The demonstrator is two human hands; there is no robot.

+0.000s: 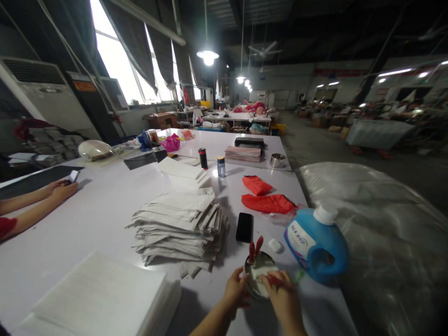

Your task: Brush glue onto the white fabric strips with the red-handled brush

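Observation:
At the table's near edge stands a small round metal bowl [259, 262] with white stuff in it and red scissor handles [255, 248] sticking up from it. My left hand [235, 289] holds the bowl's left rim. My right hand [284, 298] rests on the bowl's right side, fingers closed over something red and white that I cannot make out. A black phone [244, 227] lies just beyond the bowl, next to a tall stack of folded pale paper bags [182, 224].
A blue detergent jug [317, 245] stands right of the bowl. Red bags [268, 203] lie beyond it. A stack of white sheets [101, 294] sits near left. Another person's hands [59, 190] hold a phone at far left. A big plastic-wrapped bundle [378, 242] fills the right.

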